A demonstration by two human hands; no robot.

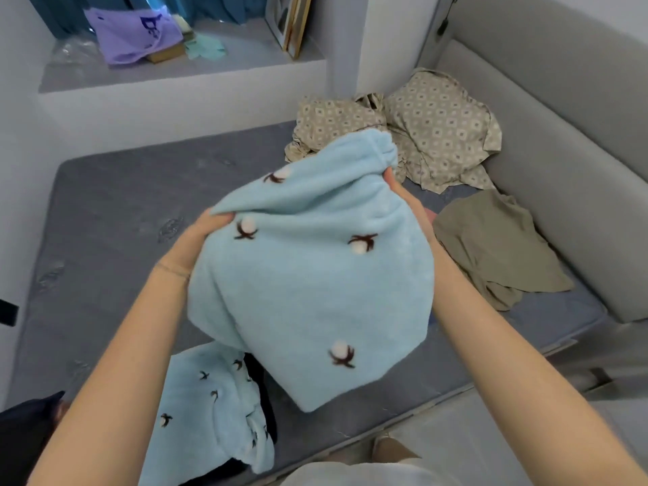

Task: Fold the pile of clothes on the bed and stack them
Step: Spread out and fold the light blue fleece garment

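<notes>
Blue fleece [308,275] with cotton-flower print is held up in the air over the bed's [105,212] near edge, clear of the mattress. Left hand [207,229] pinches a top corner, fingers clenched on the cloth; right hand [399,194] grips the gathered edge, mostly hidden behind it. Probably lifted to hang free so the edges can be found before folding. Matching blue piece [210,415] lies crumpled at the near edge. Patterned beige cloth [434,131] and an olive garment [491,247] sit unfolded along the right side. No stack visible yet.
</notes>
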